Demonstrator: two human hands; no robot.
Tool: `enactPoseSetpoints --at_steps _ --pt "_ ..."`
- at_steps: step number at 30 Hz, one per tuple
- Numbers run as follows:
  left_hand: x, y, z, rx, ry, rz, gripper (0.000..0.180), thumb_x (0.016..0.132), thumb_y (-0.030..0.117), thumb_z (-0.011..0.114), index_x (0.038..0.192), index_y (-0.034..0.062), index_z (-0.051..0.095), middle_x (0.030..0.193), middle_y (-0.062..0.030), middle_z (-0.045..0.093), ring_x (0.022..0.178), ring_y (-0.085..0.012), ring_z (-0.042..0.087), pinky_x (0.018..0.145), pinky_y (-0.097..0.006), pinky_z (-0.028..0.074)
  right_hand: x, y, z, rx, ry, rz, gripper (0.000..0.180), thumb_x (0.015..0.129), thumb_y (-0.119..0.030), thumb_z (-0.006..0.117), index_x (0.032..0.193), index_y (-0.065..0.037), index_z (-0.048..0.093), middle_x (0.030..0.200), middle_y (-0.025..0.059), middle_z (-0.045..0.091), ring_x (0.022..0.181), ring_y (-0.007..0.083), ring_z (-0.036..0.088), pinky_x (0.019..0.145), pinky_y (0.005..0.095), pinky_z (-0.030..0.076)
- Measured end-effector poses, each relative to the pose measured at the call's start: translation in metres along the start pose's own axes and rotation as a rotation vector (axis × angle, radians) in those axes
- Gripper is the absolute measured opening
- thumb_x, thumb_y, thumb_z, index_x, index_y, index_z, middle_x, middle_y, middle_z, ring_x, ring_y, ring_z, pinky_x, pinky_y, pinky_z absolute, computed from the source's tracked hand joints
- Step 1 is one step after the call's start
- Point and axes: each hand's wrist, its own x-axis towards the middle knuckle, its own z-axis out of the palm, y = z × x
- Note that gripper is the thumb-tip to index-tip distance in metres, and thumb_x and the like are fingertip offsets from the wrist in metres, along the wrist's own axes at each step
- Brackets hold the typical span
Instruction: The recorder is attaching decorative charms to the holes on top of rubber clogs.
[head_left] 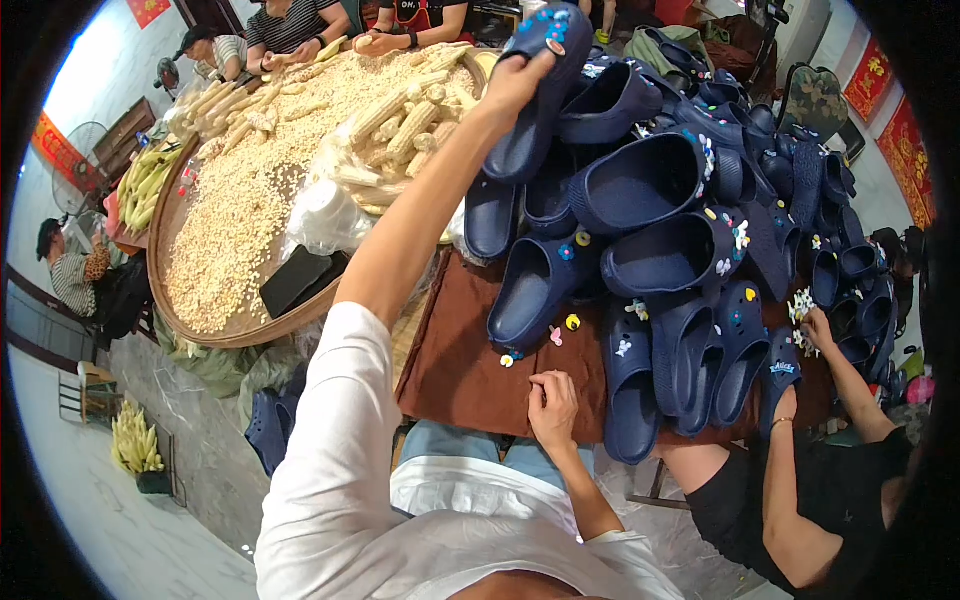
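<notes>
My left hand is stretched out toward the far side, closed on a navy clog with blue charms on its toe. It hangs over the heap of clogs. My right hand rests on the near edge of the brown cloth, fingers loosely bent and nothing seen in them. Just beyond it lie a pink charm and a yellow-and-black charm. A navy clog with flower charms sits close by, and several more clogs stand in a row to the right.
At the left, a wide round tray holds corn kernels, bare cobs and a dark phone. A co-worker at the right holds a clog and reaches to white charms. Other people sit at the far side.
</notes>
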Motion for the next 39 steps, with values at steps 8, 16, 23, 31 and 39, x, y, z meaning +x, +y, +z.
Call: enactPoseSetpoints --at_steps 8,16,23,31,39 --pt "-0.017 -0.059 0.003 0.52 0.129 0.11 0.054 0.076 0.046 0.068 0.09 -0.0068 0.068 0.089 -0.0251 0.069 0.089 -0.0351 0.069 0.079 -0.043 0.052 0.002 -0.004 0.0 -0.022 -0.018 0.008 0.013 0.08 0.002 0.06 0.092 -0.004 0.063 0.094 0.0137 0.06 0.092 0.0334 0.06 0.081 0.0433 0.048" --pt "-0.012 -0.062 0.018 0.541 0.151 -0.011 0.059 0.06 0.046 0.077 0.092 -0.004 0.07 0.098 -0.0258 0.069 0.096 -0.0368 0.068 0.085 -0.04 0.054 0.006 -0.004 0.005 -0.081 -0.063 -0.01 0.013 0.084 0.0 0.06 0.095 -0.002 0.065 0.097 0.0151 0.061 0.095 0.0329 0.059 0.085 0.0435 0.047" --pt "-0.026 -0.08 -0.005 0.359 0.302 -0.046 0.034 0.063 0.031 0.071 0.084 0.0035 0.071 0.092 -0.0236 0.069 0.091 -0.036 0.067 0.084 -0.04 0.052 0.005 -0.013 0.015 -0.116 -0.072 -0.095 0.011 0.086 -0.001 0.059 0.095 -0.001 0.064 0.098 0.0144 0.061 0.094 0.0322 0.061 0.084 0.0421 0.048" --pt "-0.065 -0.046 -0.017 0.302 0.497 0.076 0.048 0.083 0.038 0.063 0.073 -0.0087 0.067 0.081 -0.0309 0.066 0.084 -0.0462 0.066 0.081 -0.049 0.053 0.0 -0.006 0.004 -0.132 -0.035 -0.002 0.013 0.083 0.001 0.061 0.095 -0.003 0.064 0.097 0.0155 0.06 0.096 0.034 0.059 0.086 0.0433 0.047" --pt "-0.031 -0.1 -0.087 0.277 0.54 -0.214 0.046 0.065 0.021 0.073 0.101 -0.008 0.068 0.106 -0.0249 0.069 0.1 -0.0351 0.068 0.09 -0.04 0.053 0.0 -0.01 0.008 -0.085 -0.079 -0.023 0.013 0.083 0.0 0.061 0.095 -0.003 0.064 0.097 0.015 0.06 0.096 0.0335 0.058 0.086 0.0437 0.046"
